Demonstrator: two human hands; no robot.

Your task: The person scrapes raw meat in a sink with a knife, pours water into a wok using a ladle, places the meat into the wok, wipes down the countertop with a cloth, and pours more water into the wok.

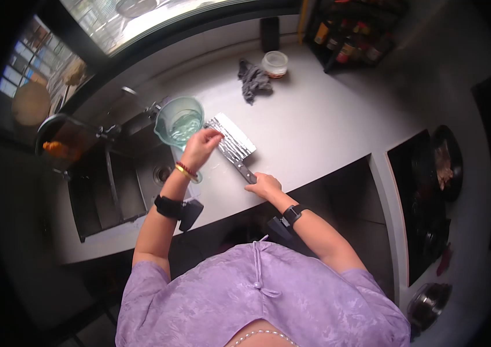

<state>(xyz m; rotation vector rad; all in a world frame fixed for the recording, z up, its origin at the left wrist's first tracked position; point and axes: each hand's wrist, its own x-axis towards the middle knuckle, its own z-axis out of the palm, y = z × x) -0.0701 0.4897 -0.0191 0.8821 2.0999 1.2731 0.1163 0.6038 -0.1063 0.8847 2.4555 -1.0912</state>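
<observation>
Indoors, pale counter (315, 115), sink (128, 191), window (159, 14), cleaver (237, 140)

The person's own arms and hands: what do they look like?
The left hand is ungloved, with a dark red bracelet and a yellow band at its wrist; farther up is a black strap with a dark boxy device. The right hand, also ungloved, has another black strap near its wrist. The short sleeves are lilac, faintly patterned.
</observation>
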